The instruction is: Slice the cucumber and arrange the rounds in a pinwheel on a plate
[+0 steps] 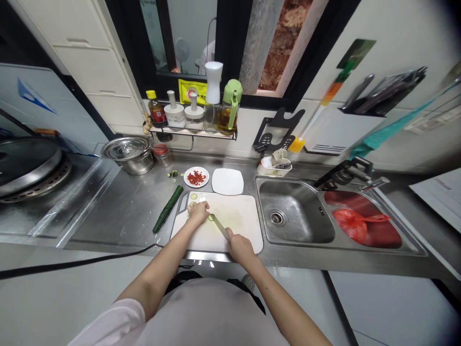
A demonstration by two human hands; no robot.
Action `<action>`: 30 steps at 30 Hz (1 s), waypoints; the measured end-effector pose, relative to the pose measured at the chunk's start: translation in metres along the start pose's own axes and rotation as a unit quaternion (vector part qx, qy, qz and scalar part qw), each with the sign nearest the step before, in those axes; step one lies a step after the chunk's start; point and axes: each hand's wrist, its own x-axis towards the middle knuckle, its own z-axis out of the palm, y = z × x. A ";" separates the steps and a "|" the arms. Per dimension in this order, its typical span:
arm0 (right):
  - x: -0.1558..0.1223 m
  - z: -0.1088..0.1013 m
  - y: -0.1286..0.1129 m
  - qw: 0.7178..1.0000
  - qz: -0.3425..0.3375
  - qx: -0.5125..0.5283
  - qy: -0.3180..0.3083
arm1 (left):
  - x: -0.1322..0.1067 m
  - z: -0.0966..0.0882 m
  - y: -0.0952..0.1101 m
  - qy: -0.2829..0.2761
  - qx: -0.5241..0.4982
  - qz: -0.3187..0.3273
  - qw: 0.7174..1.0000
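My right hand (pixel 240 247) is closed around the handle of a kitchen knife (pixel 220 228), its blade pointing up and left over the white cutting board (pixel 237 235). At the blade's tip lies a cucumber slice (pixel 211 217). My left hand (pixel 198 212) is curled low over the board's left part, fingers bent over pale green cucumber that they mostly hide. Just beyond that hand rests another cucumber slice (pixel 193 196). A whole dark green cucumber (pixel 168 209) lies on the steel counter left of the board.
Behind the board stand a plate of chopped red pieces (pixel 196 178) and a white square plate (pixel 227 181). Cucumber scraps (pixel 174 173) lie nearby. To the right is a steel sink (pixel 295 211); a red bag (pixel 351 225) sits in the second basin. A lidded pot (pixel 135 156) stands left.
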 end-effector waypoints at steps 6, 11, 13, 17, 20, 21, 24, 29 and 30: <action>0.002 0.002 -0.002 1.000 0.000 -0.007 -0.009 | 0.001 0.001 0.000 0.000 0.002 -0.001 1.000; 0.005 0.004 -0.007 1.000 0.005 -0.002 -0.028 | -0.001 -0.001 0.000 -0.004 -0.002 -0.002 1.000; 0.007 0.004 -0.009 0.999 0.009 0.004 -0.037 | -0.003 -0.001 0.001 -0.005 -0.003 0.000 1.000; 0.009 0.003 -0.011 0.999 0.010 0.015 -0.046 | -0.004 -0.001 0.001 -0.002 -0.003 0.003 1.000; 0.009 0.003 -0.010 0.999 0.012 0.021 -0.046 | -0.004 0.000 0.001 0.005 0.002 0.004 1.000; 0.009 0.003 -0.009 0.999 0.013 0.023 -0.045 | -0.004 0.000 0.001 0.006 0.003 0.005 1.000; 0.009 0.003 -0.008 0.999 0.012 0.024 -0.039 | -0.003 0.000 0.000 0.003 0.003 0.006 1.000; 0.007 0.003 -0.007 0.999 0.011 0.022 -0.041 | -0.004 -0.002 0.001 -0.003 0.005 0.009 1.000; 0.006 0.004 -0.007 0.999 0.014 0.022 -0.042 | -0.004 -0.002 0.001 -0.004 0.005 0.009 1.000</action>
